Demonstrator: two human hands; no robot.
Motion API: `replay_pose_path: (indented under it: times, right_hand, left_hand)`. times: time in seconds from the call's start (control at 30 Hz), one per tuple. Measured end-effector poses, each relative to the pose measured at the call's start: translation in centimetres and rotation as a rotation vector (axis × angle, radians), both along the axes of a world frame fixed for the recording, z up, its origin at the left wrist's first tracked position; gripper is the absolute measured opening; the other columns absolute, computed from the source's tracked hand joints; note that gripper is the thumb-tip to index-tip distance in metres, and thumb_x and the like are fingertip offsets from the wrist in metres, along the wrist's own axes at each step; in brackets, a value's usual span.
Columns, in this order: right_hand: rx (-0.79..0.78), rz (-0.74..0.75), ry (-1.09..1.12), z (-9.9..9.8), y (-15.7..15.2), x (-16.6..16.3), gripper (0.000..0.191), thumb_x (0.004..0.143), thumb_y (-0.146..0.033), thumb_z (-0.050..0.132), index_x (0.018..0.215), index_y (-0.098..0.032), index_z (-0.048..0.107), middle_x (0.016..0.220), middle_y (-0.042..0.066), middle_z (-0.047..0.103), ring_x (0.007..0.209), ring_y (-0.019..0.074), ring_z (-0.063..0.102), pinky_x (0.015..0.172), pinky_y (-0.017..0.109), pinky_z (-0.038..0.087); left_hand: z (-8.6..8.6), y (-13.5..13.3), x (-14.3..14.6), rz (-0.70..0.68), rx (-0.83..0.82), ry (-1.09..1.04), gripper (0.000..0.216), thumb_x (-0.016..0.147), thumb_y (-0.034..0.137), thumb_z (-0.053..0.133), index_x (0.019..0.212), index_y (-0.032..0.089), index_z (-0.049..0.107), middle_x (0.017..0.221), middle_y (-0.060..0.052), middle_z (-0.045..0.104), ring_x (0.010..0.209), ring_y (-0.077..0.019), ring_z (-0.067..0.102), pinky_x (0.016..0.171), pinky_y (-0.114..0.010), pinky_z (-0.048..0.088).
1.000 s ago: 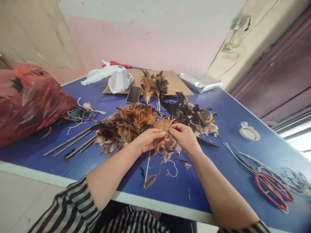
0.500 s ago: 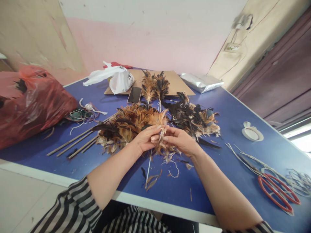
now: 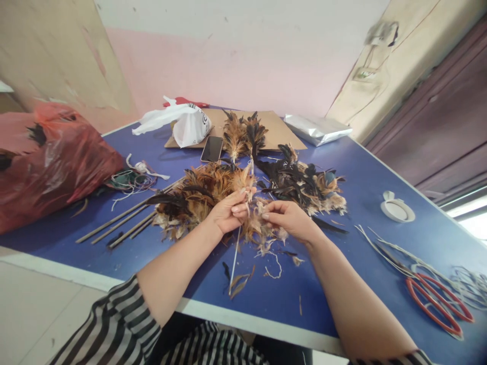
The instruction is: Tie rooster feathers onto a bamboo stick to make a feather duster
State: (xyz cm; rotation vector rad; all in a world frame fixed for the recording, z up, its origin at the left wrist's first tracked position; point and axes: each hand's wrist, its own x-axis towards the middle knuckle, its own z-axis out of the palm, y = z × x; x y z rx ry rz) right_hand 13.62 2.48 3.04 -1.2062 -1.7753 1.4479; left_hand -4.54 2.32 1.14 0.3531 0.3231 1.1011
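Feathers lie heaped across the middle of the blue counter. A red plastic bag bulges at the left end, dark feathers showing through it. A flat sheet of cardboard lies at the far side. Nearer than the cardboard, the brown heap sits left of centre and a dark feather pile to the right. Thin sticks reach from the brown heap toward the near left. A white plastic bag rests at the cardboard's left, a silver packet at its right. Two feather bundles lie side by side, tops on the cardboard. Scissors with red handles lie at the near right.

The left hand, by the brown heap's right side, has thumb and fingers clamped on the base of a small tan tuft. Just right of it and apart, the right hand seems to pinch pale fluff between thumb and forefinger, though blur makes this uncertain. A phone lies left of the bundles, a tape roll at the right. Curled string lies nearer than the right hand.
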Motion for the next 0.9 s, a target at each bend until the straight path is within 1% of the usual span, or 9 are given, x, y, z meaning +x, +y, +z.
replay_pose_path:
  times: [0.1, 0.2, 0.27, 0.33, 0.47, 0.6, 0.67, 0.77, 0.9]
  right_hand:
    - [0.043, 0.043, -0.162, 0.2, 0.5, 1.0, 0.017, 0.069, -0.030, 0.061, 0.073, -0.014, 0.063, 0.055, 0.000, 0.057, 0.049, 0.0091, 0.048, 0.048, 0.022, 0.035]
    - [0.255, -0.094, -0.337, 0.6, 0.4, 1.1, 0.020, 0.064, -0.027, 0.065, 0.080, -0.015, 0.067, 0.055, -0.001, 0.056, 0.049, 0.0094, 0.046, 0.049, 0.023, 0.035]
    - [0.331, -0.200, -0.316, 1.0, 0.0, 0.6, 0.026, 0.065, -0.031, 0.065, 0.086, -0.016, 0.068, 0.055, -0.002, 0.055, 0.049, 0.0095, 0.044, 0.049, 0.023, 0.034]
    - [0.320, -0.237, -0.206, 1.3, -0.5, -0.2, 0.027, 0.066, -0.036, 0.065, 0.084, -0.016, 0.067, 0.054, -0.002, 0.055, 0.049, 0.0096, 0.043, 0.049, 0.023, 0.034]
    - [0.199, -0.253, 0.041, 1.1, -1.2, -1.5, 0.029, 0.065, -0.039, 0.067, 0.079, -0.014, 0.067, 0.062, 0.001, 0.059, 0.052, 0.0087, 0.043, 0.049, 0.023, 0.034]
    - [-0.080, -0.157, 0.317, 0.0, -1.0, -1.8, 0.027, 0.066, -0.038, 0.069, 0.077, -0.013, 0.066, 0.050, -0.005, 0.045, 0.044, 0.0046, 0.031, 0.042, 0.020, 0.022]
    - [-0.202, -0.098, 0.440, -0.4, -0.9, -1.9, 0.024, 0.066, -0.035, 0.071, 0.071, -0.013, 0.062, 0.048, -0.007, 0.039, 0.042, 0.0032, 0.027, 0.040, 0.019, 0.017]
    - [-0.331, -0.046, 0.564, -0.7, -0.8, -2.2, 0.024, 0.067, -0.031, 0.072, 0.066, -0.013, 0.057, 0.051, -0.006, 0.040, 0.041, 0.0013, 0.024, 0.039, 0.018, 0.013]
    - [-0.405, -0.023, 0.640, -0.8, -0.9, -2.5, 0.025, 0.067, -0.028, 0.073, 0.063, -0.014, 0.053, 0.050, -0.007, 0.038, 0.040, 0.0005, 0.022, 0.039, 0.017, 0.013]
  left_hand:
    - [0.0, 0.1, -0.2, 0.005, 0.006, -0.019, 0.017, 0.085, 0.009, 0.046, 0.083, 0.012, 0.063, 0.087, -0.001, 0.068, 0.034, 0.0042, 0.032, 0.032, -0.007, 0.029]
    - [-0.2, 0.1, -0.1, -0.006, 0.026, 0.010, 0.012, 0.082, 0.009, 0.052, 0.083, 0.013, 0.064, 0.087, 0.000, 0.067, 0.034, 0.0045, 0.032, 0.031, -0.007, 0.027]
    - [-0.5, 0.2, 0.2, -0.013, 0.048, 0.047, 0.009, 0.077, 0.010, 0.059, 0.084, 0.013, 0.065, 0.082, 0.000, 0.067, 0.034, 0.0047, 0.032, 0.032, -0.007, 0.027]
    - [-0.8, 0.2, 0.4, -0.020, 0.088, 0.087, 0.012, 0.073, 0.013, 0.064, 0.085, 0.013, 0.066, 0.074, 0.001, 0.065, 0.034, 0.0046, 0.032, 0.032, -0.007, 0.025]
    - [-0.9, 0.0, 0.9, -0.024, 0.153, 0.192, 0.018, 0.069, 0.019, 0.069, 0.086, 0.012, 0.067, 0.060, 0.003, 0.058, 0.034, 0.0038, 0.031, 0.033, -0.009, 0.023]
    - [-0.6, -0.3, 1.2, -0.018, 0.174, 0.267, 0.022, 0.068, 0.022, 0.070, 0.087, 0.010, 0.067, 0.049, 0.006, 0.048, 0.034, 0.0028, 0.029, 0.034, -0.011, 0.022]
    - [-0.5, -0.4, 1.2, -0.013, 0.183, 0.276, 0.022, 0.068, 0.023, 0.070, 0.086, 0.010, 0.068, 0.048, 0.006, 0.046, 0.034, 0.0027, 0.029, 0.035, -0.011, 0.022]
    - [-0.5, -0.5, 1.3, -0.010, 0.204, 0.265, 0.019, 0.069, 0.023, 0.070, 0.083, 0.010, 0.067, 0.049, 0.006, 0.046, 0.033, 0.0032, 0.028, 0.034, -0.010, 0.021]
    - [-0.4, -0.7, 1.3, -0.047, 0.220, 0.243, 0.024, 0.069, 0.024, 0.069, 0.087, 0.009, 0.067, 0.052, 0.005, 0.050, 0.033, 0.0036, 0.027, 0.034, -0.010, 0.021]
